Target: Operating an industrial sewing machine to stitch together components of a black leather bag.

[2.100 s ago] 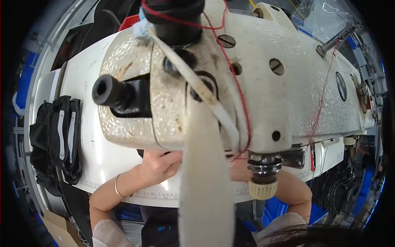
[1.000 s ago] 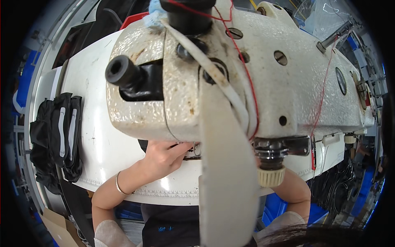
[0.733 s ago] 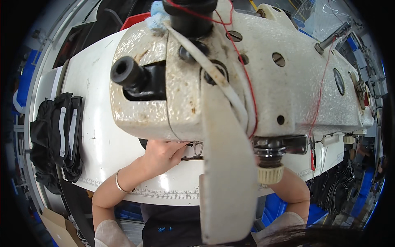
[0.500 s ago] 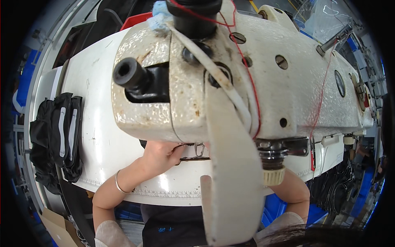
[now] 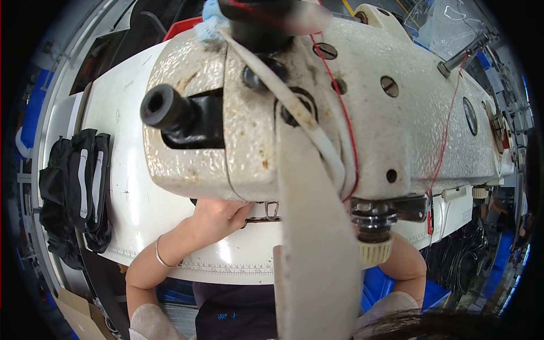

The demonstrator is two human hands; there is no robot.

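A cream sewing machine (image 5: 187,175) covers most of the middle. Below its head, my left hand (image 5: 218,217) is closed, fingers bent and pressed together, the tips partly hidden under the machine. Close to those fingertips are a wire presser part (image 5: 272,211) and a thin dark edge (image 5: 262,219). What the fingers hold cannot be made out. My right forearm (image 5: 401,258) comes up behind a cream-ridged tension knob (image 5: 375,251); the machine and a pale strap-like guard (image 5: 317,249) hide my right hand. Red thread (image 5: 347,119) runs down the machine.
Folded black fabric pieces with pale strips (image 5: 73,192) lie at the table's left edge. A printed ruler scale (image 5: 238,268) follows the front edge of the white table (image 5: 127,192). A cardboard box (image 5: 85,311) stands at lower left, and a blue bin (image 5: 377,288) at lower right.
The machine head sits slightly further left and lower in the picture. A blurred pale shape now shows at the top by the thread. My left hand has hardly moved.
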